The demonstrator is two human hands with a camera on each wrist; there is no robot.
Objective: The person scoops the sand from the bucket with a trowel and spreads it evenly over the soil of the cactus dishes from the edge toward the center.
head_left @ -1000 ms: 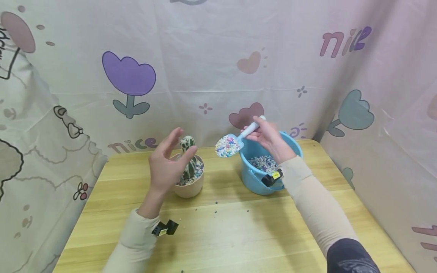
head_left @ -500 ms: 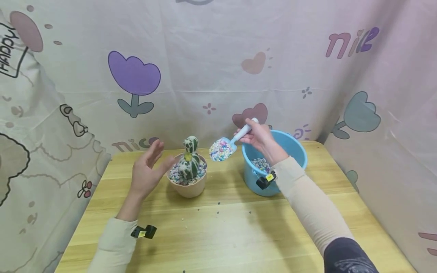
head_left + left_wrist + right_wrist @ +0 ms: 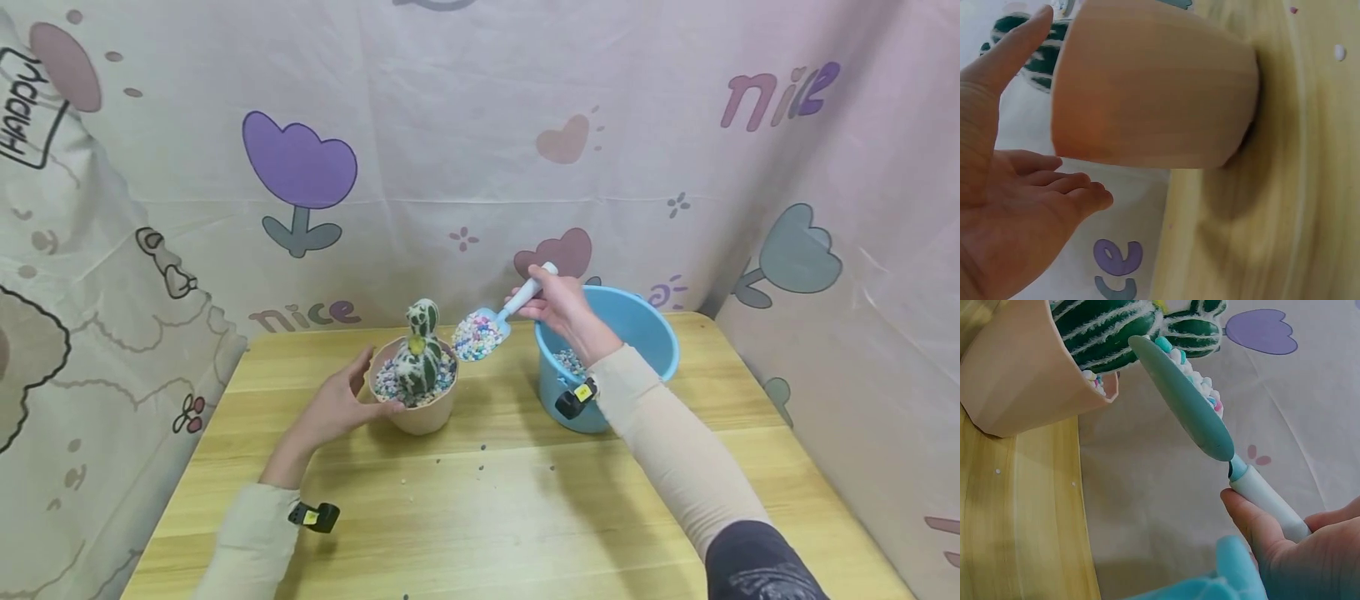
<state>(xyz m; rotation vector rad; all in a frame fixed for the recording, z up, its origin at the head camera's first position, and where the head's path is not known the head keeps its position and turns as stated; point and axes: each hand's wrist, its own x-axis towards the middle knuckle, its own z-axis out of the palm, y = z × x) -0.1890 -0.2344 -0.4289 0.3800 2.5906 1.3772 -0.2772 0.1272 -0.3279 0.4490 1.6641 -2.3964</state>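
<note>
A cactus [image 3: 417, 367] stands in a pale peach pot [image 3: 422, 419] whose top holds colourful pebbles. My left hand [image 3: 333, 410] is at the pot's left side, thumb across the near rim and fingers behind. In the left wrist view the thumb [image 3: 1013, 53] lies over the rim, the fingers look apart from the pot wall, and the palm faces it. My right hand [image 3: 561, 310] grips the white handle of a small blue trowel [image 3: 504, 317]. Its blade, heaped with multicoloured pebbles [image 3: 477, 335], hangs by the pot's right rim, near the cactus in the right wrist view.
A blue bucket [image 3: 637, 321] with more pebbles [image 3: 570, 362] stands right of the pot, below my right forearm. Several stray pebbles [image 3: 483, 447] lie on the wooden table [image 3: 480, 525]. A printed cloth [image 3: 450, 125] hangs behind the table.
My left hand drew back left from in front of the cactus, then came down to the pot's side. My right hand moved the loaded trowel left and slightly down, toward the pot.
</note>
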